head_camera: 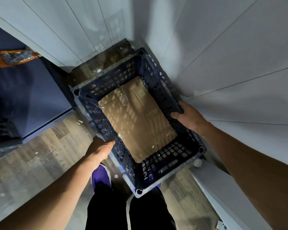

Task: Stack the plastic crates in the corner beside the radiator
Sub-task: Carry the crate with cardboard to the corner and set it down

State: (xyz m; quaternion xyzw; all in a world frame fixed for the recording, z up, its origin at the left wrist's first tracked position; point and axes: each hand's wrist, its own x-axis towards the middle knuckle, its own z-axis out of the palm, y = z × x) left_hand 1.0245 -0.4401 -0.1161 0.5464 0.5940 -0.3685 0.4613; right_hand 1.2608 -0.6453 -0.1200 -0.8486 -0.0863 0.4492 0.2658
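A person wears loose black trousers (106, 209) and purple shoes (101, 177) edged in white; the forearms (56, 188) are bare down to the left hand (99, 151) and right hand (190, 117).

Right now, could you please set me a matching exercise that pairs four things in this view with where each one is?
Things
1. cardboard
2. orange packet
3. purple shoe
4. right hand

Places
A. on the wooden floor, by the near corner of the crate
B. gripping the crate's rim on the side nearest the wall
C. lying flat inside the crate
D. on the dark blue surface at far left

Pairs: 1-C, 2-D, 3-A, 4-B
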